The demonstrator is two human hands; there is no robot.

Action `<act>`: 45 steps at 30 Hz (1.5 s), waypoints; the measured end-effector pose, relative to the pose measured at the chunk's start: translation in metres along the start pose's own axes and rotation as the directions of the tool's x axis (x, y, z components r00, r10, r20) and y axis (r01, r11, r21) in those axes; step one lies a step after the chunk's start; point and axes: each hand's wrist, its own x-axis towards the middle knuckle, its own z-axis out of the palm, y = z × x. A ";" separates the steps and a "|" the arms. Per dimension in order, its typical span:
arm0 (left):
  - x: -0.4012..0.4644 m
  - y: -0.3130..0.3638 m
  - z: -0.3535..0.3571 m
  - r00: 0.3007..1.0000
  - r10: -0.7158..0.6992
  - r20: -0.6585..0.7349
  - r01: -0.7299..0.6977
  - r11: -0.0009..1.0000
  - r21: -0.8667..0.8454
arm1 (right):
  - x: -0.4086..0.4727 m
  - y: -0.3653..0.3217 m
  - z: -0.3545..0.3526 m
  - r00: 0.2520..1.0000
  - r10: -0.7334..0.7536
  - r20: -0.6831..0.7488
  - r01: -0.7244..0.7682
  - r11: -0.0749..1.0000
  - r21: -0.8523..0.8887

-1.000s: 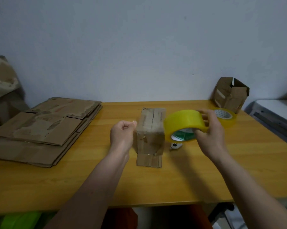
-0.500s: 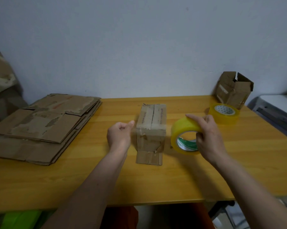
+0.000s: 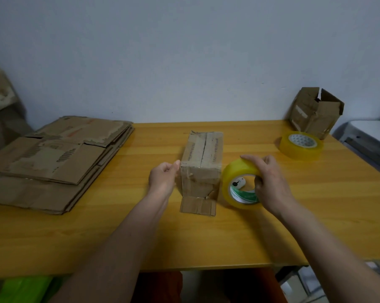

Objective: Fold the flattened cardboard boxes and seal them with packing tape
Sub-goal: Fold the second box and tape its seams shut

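Head view: the folded box (image 3: 201,167) stands between both hands, its top seam running away from the person. Left hand (image 3: 162,179), fingers loosely curled, touches its left edge; right hand (image 3: 269,184) grips the tape roll (image 3: 239,184) just beside its right face.

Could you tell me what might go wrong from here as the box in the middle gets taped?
1. The box has a bottom flap lying loose on the table; it may stay unsealed.
2. The left hand only meets the box's side near its top corner, so pulling tape could tip or slide it.
3. The right hand holds the roll on edge; if released it may roll away.
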 end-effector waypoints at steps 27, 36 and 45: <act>0.026 0.060 -0.005 0.865 0.201 0.460 -0.489 0.135 0.862 | -0.002 -0.046 -0.002 0.761 -0.173 0.625 -0.353 0.697 0.624; 0.044 0.057 -0.008 0.832 0.105 0.545 -0.551 0.278 0.787 | 0.009 -0.055 0.007 0.624 -0.170 0.763 -0.506 0.657 0.560; 0.049 0.055 0.000 0.801 0.212 0.560 -0.592 0.144 0.793 | 0.012 -0.044 -0.001 0.621 -0.142 0.771 -0.507 0.677 0.534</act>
